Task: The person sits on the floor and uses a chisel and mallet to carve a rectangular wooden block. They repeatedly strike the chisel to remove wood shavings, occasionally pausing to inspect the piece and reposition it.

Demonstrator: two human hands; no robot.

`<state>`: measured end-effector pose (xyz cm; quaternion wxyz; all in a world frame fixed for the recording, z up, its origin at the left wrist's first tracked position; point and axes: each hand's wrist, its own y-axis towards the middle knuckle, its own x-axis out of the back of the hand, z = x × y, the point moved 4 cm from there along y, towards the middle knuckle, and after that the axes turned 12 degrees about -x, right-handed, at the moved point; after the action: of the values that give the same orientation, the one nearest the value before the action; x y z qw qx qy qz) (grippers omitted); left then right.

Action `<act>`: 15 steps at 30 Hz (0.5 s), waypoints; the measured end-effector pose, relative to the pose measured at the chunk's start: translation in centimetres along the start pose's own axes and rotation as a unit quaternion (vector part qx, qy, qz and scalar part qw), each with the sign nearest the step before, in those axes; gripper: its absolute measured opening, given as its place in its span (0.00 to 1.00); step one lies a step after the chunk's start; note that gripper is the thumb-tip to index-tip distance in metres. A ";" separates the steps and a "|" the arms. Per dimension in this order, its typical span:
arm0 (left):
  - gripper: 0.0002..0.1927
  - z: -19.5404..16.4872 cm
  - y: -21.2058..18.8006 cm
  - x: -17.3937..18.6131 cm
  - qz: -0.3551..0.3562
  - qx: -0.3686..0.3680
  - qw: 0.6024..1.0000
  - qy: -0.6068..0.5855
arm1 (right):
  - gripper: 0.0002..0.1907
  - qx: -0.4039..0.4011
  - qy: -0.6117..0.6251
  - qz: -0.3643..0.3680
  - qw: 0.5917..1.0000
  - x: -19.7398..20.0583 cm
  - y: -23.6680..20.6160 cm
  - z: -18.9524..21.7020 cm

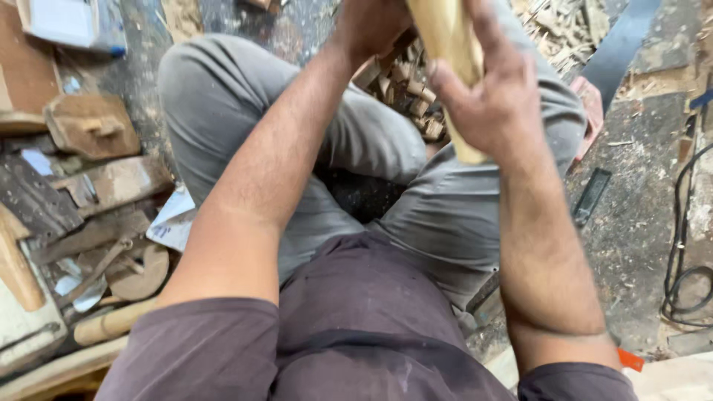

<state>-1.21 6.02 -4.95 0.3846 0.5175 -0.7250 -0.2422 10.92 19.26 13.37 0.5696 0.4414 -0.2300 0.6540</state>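
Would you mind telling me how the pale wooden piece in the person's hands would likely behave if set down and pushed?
The pale wooden piece looks rounded and smooth, so it would probably roll. It seems solid and stiff, not floppy. The right hand wraps it fully, suggesting it is manageable in weight.

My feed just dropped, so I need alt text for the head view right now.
Seen from above, a seated person grips a pale wooden piece in the right hand, with the left hand raised beside it at the frame's top. Small wood offcuts lie between the knees, and wooden scraps cover the floor on the left.
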 end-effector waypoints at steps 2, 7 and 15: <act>0.12 -1.4 0.5 -0.2 -0.100 0.059 0.959 -0.259 | 0.39 -0.069 0.122 0.009 0.990 -0.9 -2.8 -2.6; 0.21 -10.1 0.6 -3.7 -0.028 0.018 0.999 0.008 | 0.41 -0.223 0.404 -0.020 0.887 -0.4 -10.4 -4.9; 0.09 -5.3 4.9 3.4 0.001 0.168 0.979 -0.113 | 0.35 -0.234 0.481 -0.027 0.845 2.1 -13.5 -3.8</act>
<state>-0.29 4.83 2.83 0.2084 0.5431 -0.7948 -0.1730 22.66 26.75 10.52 0.7124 -0.0688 -0.0619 0.6957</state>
